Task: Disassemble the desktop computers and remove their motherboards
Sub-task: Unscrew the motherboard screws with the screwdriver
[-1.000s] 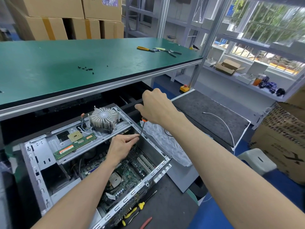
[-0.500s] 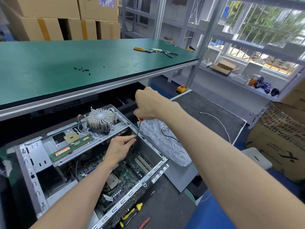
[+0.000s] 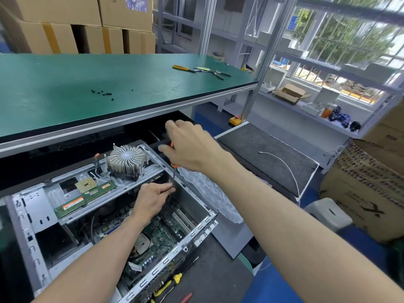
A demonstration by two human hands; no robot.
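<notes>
— Loosening my right hand [image 3: 188, 147] on the screwdriver [image 3: 173, 171]: a moment ago the fingers were wrapped tight round the handle, now they spread and blur above it, and only the palm side seems to keep hold. I judge I'm re-gripping between turns.

— And the left?

— My left hand [image 3: 153, 199] hasn't left the shaft's lower end; thumb and forefinger pinch there, steadying the tip at a screw I can't see.

— Where's the motherboard?

— The motherboard [image 3: 161, 235] lies flat in the open case [image 3: 28, 228], not yet freed. So this is one mounting screw of several, I'd guess; the board stays until they're all out.

— What's on the case?

— A heatsink [image 3: 126, 159], a RAM stick [image 3: 85, 199] and a CPU [image 3: 85, 185] rest on its crossbar.

— The surroundings?

— The case sits on a dark mat [image 3: 218, 281] with yellow-handled tools [image 3: 168, 285] beside it. Behind, a green bench [image 3: 65, 88] carries loose black screws [image 3: 102, 93] and pliers [image 3: 201, 69]. Cartons [image 3: 65, 25] stack at the back; barred windows [image 3: 349, 40] stand right.
</notes>
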